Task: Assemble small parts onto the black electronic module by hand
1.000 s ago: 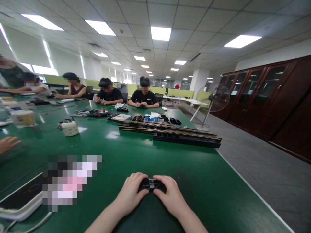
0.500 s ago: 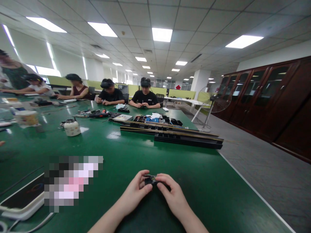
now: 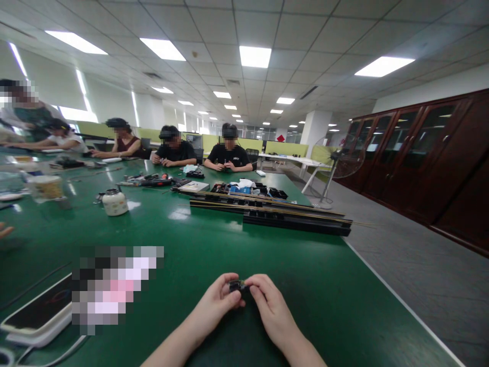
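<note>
Between my two hands, above the green table, is a small black part with a bit of green and lighter detail on it; its exact kind is too small to make out. My left hand grips its left side, thumb in front and fingers behind. On the right side, my right hand pinches it between thumb and fingertips. Fingers cover much of the part.
Long black trays with thin brass-coloured rods lie ahead. A white jar and a plastic cup stand to the left. Nearer are a white-edged device and cables. Tools lie farther back. Several people sit across the table.
The black part has tilted and turned slightly in my fingers. My right fingers have drawn closer together on it. At the far left edge, another person's hand shows more.
</note>
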`<state>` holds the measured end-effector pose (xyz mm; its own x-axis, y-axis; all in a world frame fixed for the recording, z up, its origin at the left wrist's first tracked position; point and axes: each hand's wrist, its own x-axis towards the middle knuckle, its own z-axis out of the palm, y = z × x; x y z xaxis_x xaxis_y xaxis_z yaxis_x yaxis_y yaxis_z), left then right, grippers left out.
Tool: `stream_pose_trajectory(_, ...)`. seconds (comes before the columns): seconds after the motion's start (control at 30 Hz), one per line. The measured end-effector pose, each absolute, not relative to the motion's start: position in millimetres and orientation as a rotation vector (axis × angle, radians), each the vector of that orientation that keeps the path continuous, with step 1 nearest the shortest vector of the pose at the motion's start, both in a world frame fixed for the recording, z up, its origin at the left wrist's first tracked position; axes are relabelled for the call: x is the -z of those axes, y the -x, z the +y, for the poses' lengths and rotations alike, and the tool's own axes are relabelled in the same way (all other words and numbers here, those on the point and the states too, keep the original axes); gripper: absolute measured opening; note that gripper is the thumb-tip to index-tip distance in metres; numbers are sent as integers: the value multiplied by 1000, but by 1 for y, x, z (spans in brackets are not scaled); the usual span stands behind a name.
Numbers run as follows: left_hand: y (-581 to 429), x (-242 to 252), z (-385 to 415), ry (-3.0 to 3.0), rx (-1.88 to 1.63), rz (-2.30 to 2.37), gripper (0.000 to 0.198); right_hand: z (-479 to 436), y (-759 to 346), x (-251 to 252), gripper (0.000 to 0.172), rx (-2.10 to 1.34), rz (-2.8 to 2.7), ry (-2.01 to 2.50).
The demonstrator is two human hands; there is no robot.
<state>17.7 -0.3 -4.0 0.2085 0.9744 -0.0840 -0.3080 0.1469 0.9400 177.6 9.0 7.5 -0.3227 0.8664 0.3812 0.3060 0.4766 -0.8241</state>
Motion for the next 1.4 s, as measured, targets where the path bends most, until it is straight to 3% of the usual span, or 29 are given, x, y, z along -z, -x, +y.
stream_pose_trajectory(0.47,-11,5,4,-1013,-1069,827,38,7,-178,-7,27,-860,-1830,1048)
stream_pose_trajectory(0.63,-11,6,3,-995,-1069,844,47,5,-177,-13,27,-846,-1857,967)
stream_pose_trajectory(0.87,-8,8,4,-1013,-1042,784,31,4,-177,-16,27,-841,-1868,968)
stream_pose_trajectory(1.4,-9,3,2,-1049,-1025,786,37,7,-180,-4,30,-955,-1728,1104)
